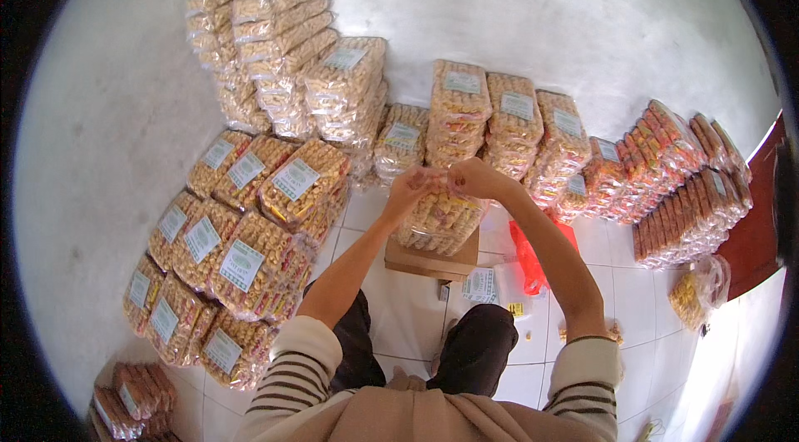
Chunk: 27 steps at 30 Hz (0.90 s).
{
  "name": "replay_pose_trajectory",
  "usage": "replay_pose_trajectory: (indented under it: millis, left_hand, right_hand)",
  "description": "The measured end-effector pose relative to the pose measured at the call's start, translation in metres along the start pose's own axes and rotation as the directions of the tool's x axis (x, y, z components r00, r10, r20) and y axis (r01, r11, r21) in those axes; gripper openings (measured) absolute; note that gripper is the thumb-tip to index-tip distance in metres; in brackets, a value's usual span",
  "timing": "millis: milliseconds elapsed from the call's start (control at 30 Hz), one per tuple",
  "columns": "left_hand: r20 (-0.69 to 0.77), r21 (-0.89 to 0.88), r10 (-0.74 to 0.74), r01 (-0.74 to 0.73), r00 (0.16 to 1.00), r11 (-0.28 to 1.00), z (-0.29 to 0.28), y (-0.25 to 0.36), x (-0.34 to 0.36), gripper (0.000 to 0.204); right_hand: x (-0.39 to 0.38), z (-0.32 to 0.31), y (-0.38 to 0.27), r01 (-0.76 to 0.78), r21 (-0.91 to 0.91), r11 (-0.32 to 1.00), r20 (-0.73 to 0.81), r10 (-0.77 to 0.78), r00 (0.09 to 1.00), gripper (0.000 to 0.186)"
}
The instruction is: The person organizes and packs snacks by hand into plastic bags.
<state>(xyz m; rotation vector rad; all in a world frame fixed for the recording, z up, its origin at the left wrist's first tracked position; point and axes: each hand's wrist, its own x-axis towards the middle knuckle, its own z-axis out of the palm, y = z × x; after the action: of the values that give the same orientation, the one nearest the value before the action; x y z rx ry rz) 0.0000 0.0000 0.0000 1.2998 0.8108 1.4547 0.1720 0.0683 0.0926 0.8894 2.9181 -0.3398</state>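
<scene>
A clear plastic bag of pale, knobbly snacks (439, 221) stands in front of me on a low brown cardboard box (424, 261). At its top edge my left hand (409, 190) is closed, pinching the plastic. Close beside it, my right hand (474, 179) is closed on the same edge, a small gap between the two. Fingertips are partly hidden by the hands themselves. Just behind the hands stand stacked packed bags with pale labels (458, 113). On the floor right of the box lie loose printed labels (480, 285) and a red plastic bag (537, 249).
Labelled snack bags (241, 263) are stacked to the left, with taller piles (283, 38) against the wall. Reddish-brown packs (687, 213) stand at the right. A clear bag of yellowish snacks (699, 296) sits near the doorway. More brown packs (137, 396) lie at the lower left.
</scene>
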Motion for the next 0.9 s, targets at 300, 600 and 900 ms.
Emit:
replay_pose_trajectory:
  millis: [300, 600, 900]
  left_hand:
    - [-0.158, 0.029, 0.082, -0.079, 0.984, 0.996, 0.0, -0.003, -0.002, 0.02]
    - [-0.162, 0.097, 0.1, -0.086, 0.982, 0.992, 0.005, 0.002, -0.004, 0.017]
    - [-0.12, 0.074, 0.059, -0.051, 0.991, 0.996, 0.003, 0.004, -0.006, 0.02]
  right_hand:
    - [-0.074, 0.004, -0.021, 0.068, 0.399, 0.915, -0.726, 0.269, 0.633, 0.06]
    - [-0.061, 0.089, -0.02, 0.29, 0.87, 0.398, -0.475, 0.525, 0.706, 0.083]
    - [-0.042, 0.087, -0.024, 0.305, 0.688, 0.658, -0.702, 0.498, 0.51, 0.022]
